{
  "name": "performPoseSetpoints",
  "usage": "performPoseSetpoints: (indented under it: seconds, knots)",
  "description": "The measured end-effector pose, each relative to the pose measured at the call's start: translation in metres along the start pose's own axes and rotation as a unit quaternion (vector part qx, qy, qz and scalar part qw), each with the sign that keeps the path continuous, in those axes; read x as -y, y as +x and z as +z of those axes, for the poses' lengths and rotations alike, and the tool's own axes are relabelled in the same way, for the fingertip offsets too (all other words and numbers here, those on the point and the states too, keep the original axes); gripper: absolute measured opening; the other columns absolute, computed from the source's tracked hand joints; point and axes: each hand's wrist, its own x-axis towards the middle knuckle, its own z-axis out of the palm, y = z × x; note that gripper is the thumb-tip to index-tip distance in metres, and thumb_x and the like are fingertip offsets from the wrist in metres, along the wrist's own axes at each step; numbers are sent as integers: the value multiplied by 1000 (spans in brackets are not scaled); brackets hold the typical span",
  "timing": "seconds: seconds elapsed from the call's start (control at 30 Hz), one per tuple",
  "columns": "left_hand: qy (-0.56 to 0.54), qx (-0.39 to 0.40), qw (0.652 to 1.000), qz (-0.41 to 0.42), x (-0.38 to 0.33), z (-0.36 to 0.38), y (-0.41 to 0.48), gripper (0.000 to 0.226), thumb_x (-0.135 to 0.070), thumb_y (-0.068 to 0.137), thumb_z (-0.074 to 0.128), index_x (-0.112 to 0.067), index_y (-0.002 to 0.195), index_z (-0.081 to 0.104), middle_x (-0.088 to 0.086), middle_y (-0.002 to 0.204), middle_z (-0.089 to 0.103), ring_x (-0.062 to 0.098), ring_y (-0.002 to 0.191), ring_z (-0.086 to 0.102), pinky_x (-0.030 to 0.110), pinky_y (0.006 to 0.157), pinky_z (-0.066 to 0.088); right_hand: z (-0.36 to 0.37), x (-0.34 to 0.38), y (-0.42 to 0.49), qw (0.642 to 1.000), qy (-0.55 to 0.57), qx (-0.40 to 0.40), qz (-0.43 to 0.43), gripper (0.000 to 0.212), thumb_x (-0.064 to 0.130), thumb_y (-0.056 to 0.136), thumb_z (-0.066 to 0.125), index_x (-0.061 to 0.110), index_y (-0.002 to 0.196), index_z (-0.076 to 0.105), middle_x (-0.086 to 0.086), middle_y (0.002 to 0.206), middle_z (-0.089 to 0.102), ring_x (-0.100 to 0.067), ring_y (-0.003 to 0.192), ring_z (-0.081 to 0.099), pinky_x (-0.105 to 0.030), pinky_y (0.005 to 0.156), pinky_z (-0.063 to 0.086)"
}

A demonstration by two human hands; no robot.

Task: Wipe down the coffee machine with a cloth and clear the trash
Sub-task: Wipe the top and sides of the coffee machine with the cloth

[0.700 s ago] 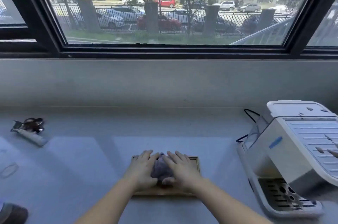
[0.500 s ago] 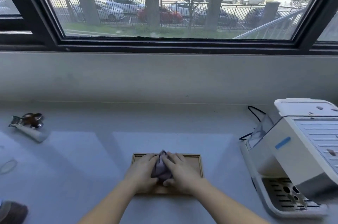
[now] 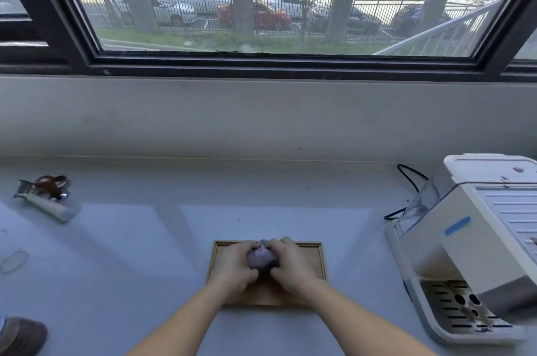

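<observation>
Left hand (image 3: 236,268) and right hand (image 3: 290,264) both grip a bunched purple cloth (image 3: 262,257) over the wooden tray (image 3: 315,261) on the counter (image 3: 130,254).

- A wooden tray (image 3: 316,254) is set flat on the pale counter (image 3: 145,239), near its front edge.
- A portafilter (image 3: 43,196) is laid on its side at the far left.
- Parked cars (image 3: 255,17) are seen through the window (image 3: 319,36).

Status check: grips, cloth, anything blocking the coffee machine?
Both hold bunched purple cloth: left grip, right grip, over wooden tray. Untouched coffee machine at right. No obstacle seen between.
</observation>
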Motion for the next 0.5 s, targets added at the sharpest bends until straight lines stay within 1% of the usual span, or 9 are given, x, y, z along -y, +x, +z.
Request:
performPoseSetpoints:
  seconds: [0.03,0.07,0.13,0.2,0.27,0.3,0.37,0.43,0.5]
  knots:
    - [-9,-8,1000,8,-3,-1,-2,51,-11,60,64,-31,107,69,-16,95,70,4,88,63,5,69,44,-2,-2,-3,1000,14,-6,-1,55,2,72,58,27,121,59,2,108,47,-20,103,55,-12,75,36]
    - [-13,-12,1000,18,-6,-4,-4,51,-12,59,64,-31,107,69,-16,94,70,4,87,63,6,69,44,-5,-3,-6,1000,22,-12,-3,57,3,71,59,28,122,59,5,107,47,-17,102,55,-7,73,33]
    - [-16,-15,999,43,-14,-8,-7,51,-16,58,64,-29,108,70,-12,97,73,7,89,65,15,74,49,-14,-7,-13,999,27,-28,-10,59,5,69,62,28,123,60,7,109,48,-16,106,56,-6,74,33]
    - [-11,-20,997,71,-24,-11,-8,51,-16,60,67,-26,109,69,-9,100,73,9,91,65,20,77,49,-25,-8,-21,998,31,-42,-18,65,6,67,68,29,127,58,5,116,52,-16,112,57,-8,80,36]
    - [-2,-16,995,99,-36,-13,-10,52,-14,61,70,-24,112,68,-7,102,72,10,93,64,21,79,49,-41,-8,-31,998,54,-33,-19,84,4,65,70,32,140,48,6,131,49,-13,117,55,-7,83,40]
    - [4,-12,993,117,-44,-13,-11,53,-13,61,70,-23,114,67,-7,103,71,11,94,63,23,81,49,-49,-7,-36,997,71,-22,-16,94,1,63,70,37,146,41,9,137,46,-12,113,57,-7,76,43]
    - [18,-10,987,158,-58,-14,-13,55,-13,62,69,-24,116,65,-8,106,69,12,97,62,27,84,49,-67,-1,-50,995,99,-9,-1,104,-3,60,66,47,147,35,14,136,47,-14,87,63,-11,58,49]
    - [21,-14,978,206,-73,-13,-16,57,-13,61,68,-25,117,64,-8,106,68,12,97,61,29,83,49,-84,3,-65,994,106,-15,12,94,-4,59,61,52,133,48,9,119,61,-15,62,65,-30,47,54]
    - [19,-18,967,253,-89,-13,-20,57,-12,61,68,-25,116,65,-9,104,68,11,96,61,27,81,49,-100,7,-83,994,99,-39,10,75,-3,58,58,49,113,59,3,89,68,-8,46,60,-36,43,53]
